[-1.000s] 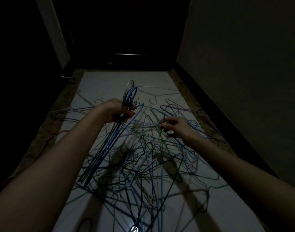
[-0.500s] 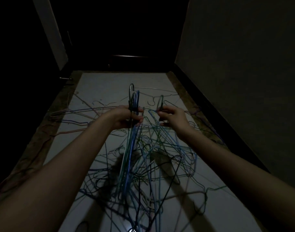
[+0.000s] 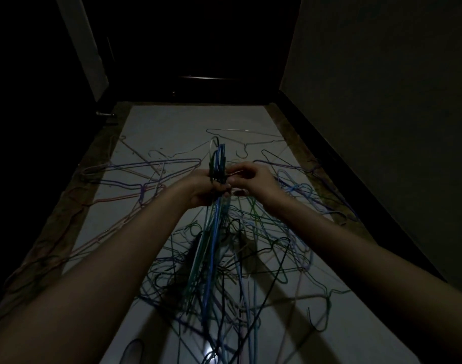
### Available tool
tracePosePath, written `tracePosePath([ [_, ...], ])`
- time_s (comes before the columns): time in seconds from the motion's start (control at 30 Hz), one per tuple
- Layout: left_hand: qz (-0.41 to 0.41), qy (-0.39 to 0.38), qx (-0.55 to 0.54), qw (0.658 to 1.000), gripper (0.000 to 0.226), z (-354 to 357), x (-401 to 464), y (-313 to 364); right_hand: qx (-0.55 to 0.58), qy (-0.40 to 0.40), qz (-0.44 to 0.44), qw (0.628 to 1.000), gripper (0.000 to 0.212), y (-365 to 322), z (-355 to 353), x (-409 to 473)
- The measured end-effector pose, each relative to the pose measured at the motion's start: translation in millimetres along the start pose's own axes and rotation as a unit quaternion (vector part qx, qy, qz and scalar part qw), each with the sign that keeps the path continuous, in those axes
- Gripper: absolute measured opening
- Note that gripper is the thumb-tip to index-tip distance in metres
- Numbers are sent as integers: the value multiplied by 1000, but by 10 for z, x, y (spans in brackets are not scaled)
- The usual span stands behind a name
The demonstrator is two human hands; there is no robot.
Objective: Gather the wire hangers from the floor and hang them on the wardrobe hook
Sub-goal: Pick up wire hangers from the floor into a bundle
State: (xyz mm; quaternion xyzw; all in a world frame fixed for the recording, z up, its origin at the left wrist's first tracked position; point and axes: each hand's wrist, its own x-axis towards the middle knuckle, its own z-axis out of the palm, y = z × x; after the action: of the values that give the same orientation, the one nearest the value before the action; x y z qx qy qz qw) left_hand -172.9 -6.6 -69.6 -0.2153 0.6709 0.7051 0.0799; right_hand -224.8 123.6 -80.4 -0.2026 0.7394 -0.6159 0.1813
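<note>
Two hands meet above the floor [image 3: 172, 122]: our left hand [image 3: 202, 189] grips the gathered hanger bundle [image 3: 211, 232], our right hand [image 3: 251, 179] pinches one hook against it; loose hangers [image 3: 277, 232] sprawl beneath, mid-floor.

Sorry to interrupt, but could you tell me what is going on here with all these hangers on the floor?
A person is collecting wire hangers in a dim room. The left hand holds a bunch of hangers upright by their necks, hooks pointing up. The right hand is right beside that bunch, fingers curled at the necks, apparently adding a hanger to the grip. Many more loose hangers lie tangled across the pale floor below and around the arms. No wardrobe hook is visible.
</note>
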Motion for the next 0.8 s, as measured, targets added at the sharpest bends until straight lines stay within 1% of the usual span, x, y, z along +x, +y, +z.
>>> tracePosePath([
  [0.1,-15,1,-36,999,20,-50,52,-26,-38,-13,30,999,17,116,1,-28],
  [0.23,-37,22,-46,998,21,-167,139,-77,-71,-16,96,993,17,417,-33,-106],
  [0.3,-38,17,-53,998,22,-211,139,-91,-95,-29,130,987,18,614,-44,-189],
  [0.43,-35,18,-60,997,28,-308,143,-112,-156,-89,178,967,21,999,-24,-364],
  [0.53,-38,25,-23,999,26,-395,150,-163,-182,-116,208,954,22,1195,52,-435],
  [0.6,-41,34,-18,998,23,-468,161,-206,-207,-130,206,948,22,1286,126,-451],
  [0.67,-42,41,-31,998,20,-526,153,-233,-248,-160,195,935,20,1357,203,-460],
  [0.8,-32,51,-47,997,21,-619,107,-242,-318,-192,173,912,23,1465,348,-487],
])
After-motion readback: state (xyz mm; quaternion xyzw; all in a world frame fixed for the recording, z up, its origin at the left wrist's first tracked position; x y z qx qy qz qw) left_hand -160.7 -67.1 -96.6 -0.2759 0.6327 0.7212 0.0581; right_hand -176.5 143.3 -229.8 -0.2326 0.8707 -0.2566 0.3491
